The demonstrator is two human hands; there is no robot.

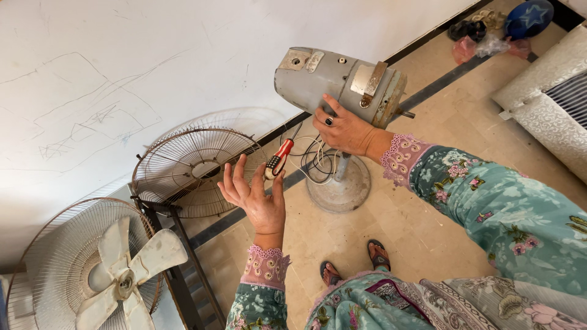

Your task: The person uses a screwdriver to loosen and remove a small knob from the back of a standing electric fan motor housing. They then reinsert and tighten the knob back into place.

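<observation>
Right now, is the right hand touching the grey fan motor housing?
Touching. The head view shows the right hand resting against the fan motor housing, fingers spread on its underside.

floor (428, 220): beige tiles with a dark stripe along the wall | fan base (338, 183): round grey disc standing on the tiles, white cable (315, 160) coiled just beside it | far corner: blue ball (528, 18), pink plastic bag (465, 49), dark shoes (468, 29) | near edge: two sandalled feet (354, 264) on the tiles
</observation>
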